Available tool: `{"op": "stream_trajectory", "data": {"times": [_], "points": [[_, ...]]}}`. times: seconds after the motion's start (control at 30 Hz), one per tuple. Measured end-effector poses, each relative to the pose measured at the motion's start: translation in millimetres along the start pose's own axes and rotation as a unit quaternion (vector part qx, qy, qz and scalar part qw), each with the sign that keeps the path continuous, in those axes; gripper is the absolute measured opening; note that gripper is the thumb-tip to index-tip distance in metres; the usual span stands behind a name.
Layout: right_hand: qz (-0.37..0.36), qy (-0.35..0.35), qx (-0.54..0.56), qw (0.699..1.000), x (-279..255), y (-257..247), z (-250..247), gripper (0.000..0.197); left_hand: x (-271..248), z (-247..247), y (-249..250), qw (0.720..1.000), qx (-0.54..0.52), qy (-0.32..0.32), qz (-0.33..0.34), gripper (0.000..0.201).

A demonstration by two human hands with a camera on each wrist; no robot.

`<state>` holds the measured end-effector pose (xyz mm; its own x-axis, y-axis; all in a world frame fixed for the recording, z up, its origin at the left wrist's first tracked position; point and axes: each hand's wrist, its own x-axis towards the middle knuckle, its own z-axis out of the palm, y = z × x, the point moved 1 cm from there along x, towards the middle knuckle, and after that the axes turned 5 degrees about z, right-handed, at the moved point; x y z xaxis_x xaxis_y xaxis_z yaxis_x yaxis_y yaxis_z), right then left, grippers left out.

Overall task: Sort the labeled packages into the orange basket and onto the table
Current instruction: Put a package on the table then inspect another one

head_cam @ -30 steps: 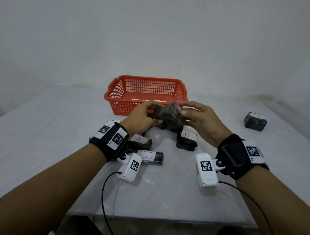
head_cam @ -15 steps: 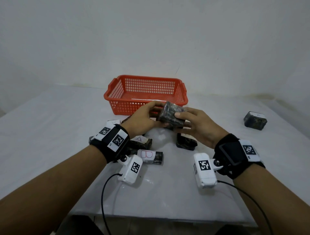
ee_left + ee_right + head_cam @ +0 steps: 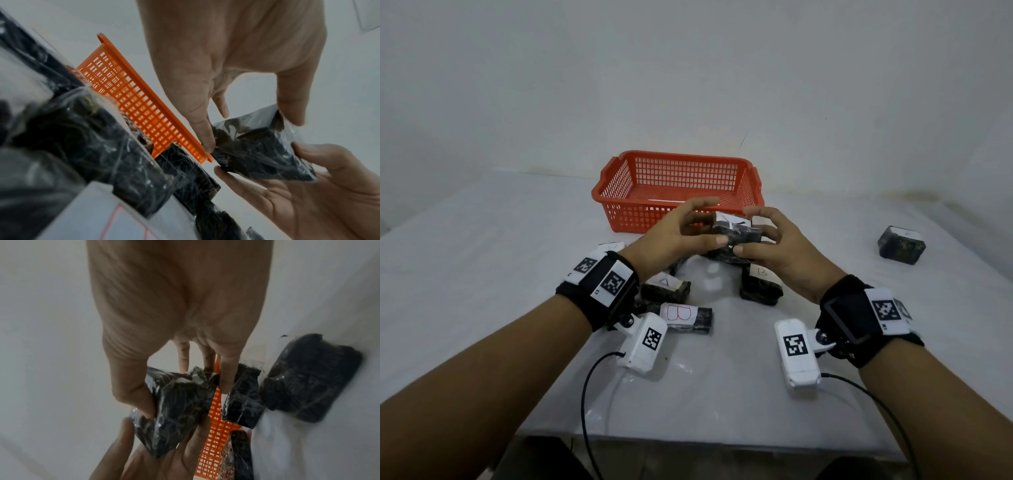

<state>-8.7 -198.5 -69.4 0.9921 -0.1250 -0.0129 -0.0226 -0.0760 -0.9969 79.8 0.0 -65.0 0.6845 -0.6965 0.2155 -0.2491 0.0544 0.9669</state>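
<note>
Holding one dark wrapped package (image 3: 736,234) between both hands, we keep it in the air just in front of the orange basket (image 3: 678,190). Our left hand (image 3: 674,236) pinches it with thumb below and fingers curved over its far edge; our right hand (image 3: 774,246) grips the other end, thumb at the near side and fingers curled over the top. A white label shows on the package's upper face, but we cannot read it. The basket stands on the white tabletop (image 3: 482,257) behind the hands, with something white lying flat inside it. Between the basket and us, below the hands, lie more packages: one labeled A (image 3: 666,289), one with a red B (image 3: 685,317) nearer to us, and another marked B (image 3: 760,284) under our right hand. Well apart to the right of the basket sits a lone package (image 3: 900,245); its label is too small to read.
</note>
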Motion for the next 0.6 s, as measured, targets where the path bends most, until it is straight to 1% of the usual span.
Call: {"op": "stream_trajectory", "data": {"times": [0.03, 0.1, 0.2, 0.3, 0.37, 0.4, 0.47, 0.5, 0.57, 0.6], "points": [[-0.005, 0.005, -0.012, 1.0, 0.5, -0.8, -0.5, 0.066, -0.2, -0.2, 0.6, 1.0, 0.006, -0.008, 0.0, 0.071], [-0.006, -0.001, -0.011, 1.0, 2.0, -1.6, -1.8, 0.069, 0.3, -1.3, 1.3, 1.0, 0.019, -0.004, 0.001, 0.077], [0.002, -0.003, 0.019, 1.0, 4.1, -1.6, -2.3, 0.078, 3.6, -0.4, 0.5, 1.0, 0.021, 0.012, 0.003, 0.08], [-0.003, 0.011, 0.027, 1.0, 4.5, -0.4, -2.4, 0.087, 4.1, -0.7, -2.0, 1.0, 0.011, 0.01, -0.011, 0.083], [-0.01, 0.017, 0.013, 1.0, 3.1, 0.3, -2.9, 0.084, 3.0, 0.1, -3.1, 1.0, 0.013, -0.01, -0.016, 0.079], [-0.012, 0.017, 0.007, 1.0, 2.5, 1.1, -3.5, 0.082, 2.4, 1.1, -3.3, 1.0, 0.018, -0.016, -0.014, 0.072], [-0.012, 0.015, 0.004, 1.0, 2.0, 2.2, -3.9, 0.081, 1.3, 3.5, -1.9, 1.0, 0.027, -0.004, -0.008, 0.056], [-0.012, 0.012, 0.008, 1.0, 1.9, 2.3, -3.5, 0.079, 1.6, 3.9, -2.1, 1.0, 0.027, 0.009, -0.004, 0.053], [-0.014, 0.0, 0.012, 1.0, 1.3, 0.9, -3.3, 0.076, 2.9, 2.7, -3.0, 0.999, 0.014, 0.03, 0.002, 0.058], [-0.014, -0.004, 0.006, 1.0, 0.9, 0.1, -3.4, 0.076, 3.4, 1.7, -3.3, 0.999, 0.007, 0.032, 0.0, 0.068]]}}
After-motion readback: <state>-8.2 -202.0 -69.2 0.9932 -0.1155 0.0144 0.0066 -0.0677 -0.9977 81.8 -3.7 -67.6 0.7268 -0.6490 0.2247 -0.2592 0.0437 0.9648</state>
